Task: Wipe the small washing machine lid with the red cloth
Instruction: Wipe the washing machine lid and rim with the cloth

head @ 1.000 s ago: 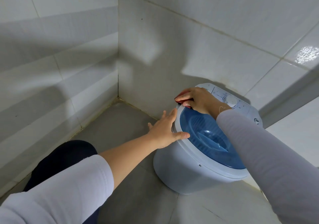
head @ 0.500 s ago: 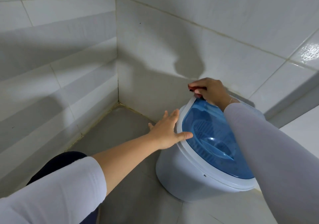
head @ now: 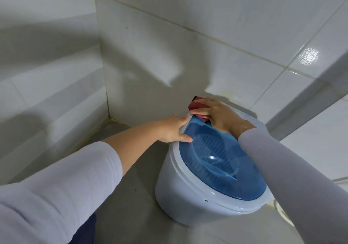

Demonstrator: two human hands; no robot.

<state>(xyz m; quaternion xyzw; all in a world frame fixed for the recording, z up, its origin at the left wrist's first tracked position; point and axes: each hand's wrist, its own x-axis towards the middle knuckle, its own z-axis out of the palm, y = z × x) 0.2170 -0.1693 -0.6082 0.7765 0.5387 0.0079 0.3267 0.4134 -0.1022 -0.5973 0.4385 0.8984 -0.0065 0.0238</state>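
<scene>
A small white washing machine (head: 180,193) stands on the floor near the wall corner, closed by a translucent blue lid (head: 218,161). My right hand (head: 218,114) presses a bunched red cloth (head: 197,105) against the far left edge of the lid, by the wall. Part of the cloth is hidden under my fingers. My left hand (head: 174,129) rests flat on the machine's white rim at the left, fingers spread, thumb lying on the lid's edge. It holds nothing.
White tiled walls (head: 207,36) meet in a corner just left of the machine. The grey floor (head: 131,206) stretches to the left and front. My dark-clothed knee (head: 84,232) is at the bottom edge. A white ledge (head: 310,102) runs along the right.
My right hand has slid the red cloth along the far edge of the lid, and more of the cloth shows now. The left hand stayed on the rim.
</scene>
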